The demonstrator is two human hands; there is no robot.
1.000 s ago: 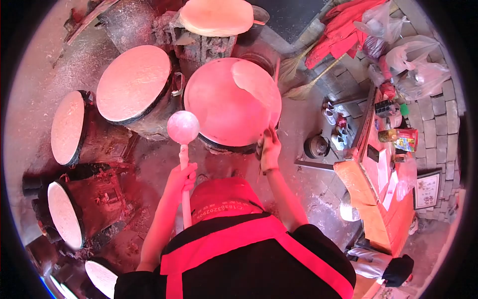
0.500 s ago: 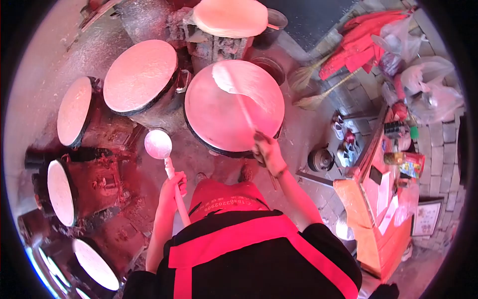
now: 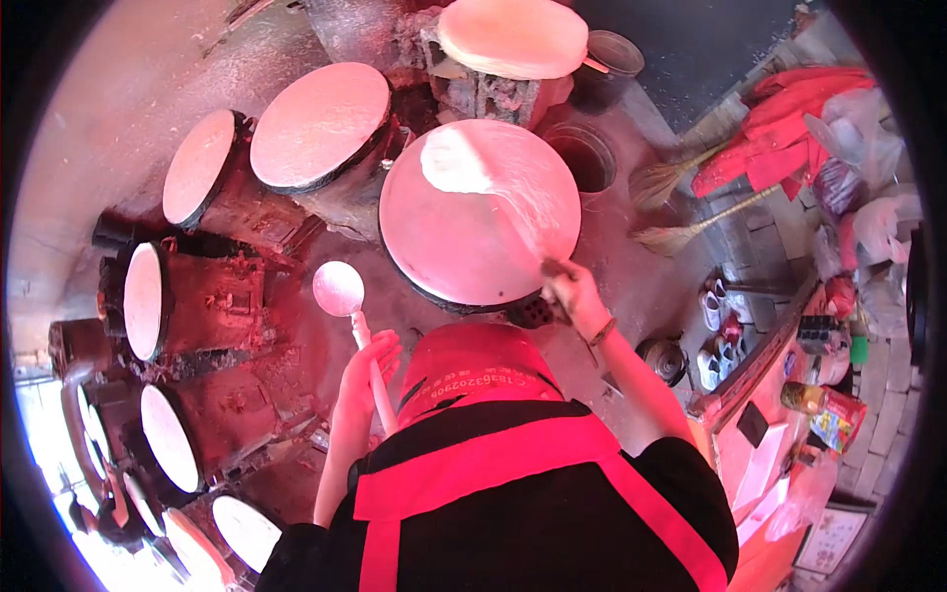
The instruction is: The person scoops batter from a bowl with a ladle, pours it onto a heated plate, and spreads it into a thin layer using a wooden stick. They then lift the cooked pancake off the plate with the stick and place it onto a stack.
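Note:
A ladle (image 3: pixel 338 288) with a long pale handle rests in my left hand (image 3: pixel 373 361), its round bowl pointing away from me. My right hand (image 3: pixel 577 296) is closed on a spreader's handle at the near right edge of a round griddle (image 3: pixel 444 237). The far end of the spreader is blurred or hidden. White batter (image 3: pixel 457 160) lies in a thick patch at the griddle's far side, and a thinner streaked band curves from it down the right side toward my right hand.
More round griddles (image 3: pixel 321 126) stand to the left, and another round top (image 3: pixel 513 37) lies beyond. Buckets (image 3: pixel 582 158), brooms (image 3: pixel 671 237), shoes (image 3: pixel 710 308) and a kettle (image 3: pixel 663 361) are on the right, near a cluttered table (image 3: pixel 755 464).
My view has shifted, so the surroundings sit differently. The batter's thin band reaches farther down the right side, and my right hand has come round to the griddle's near right edge.

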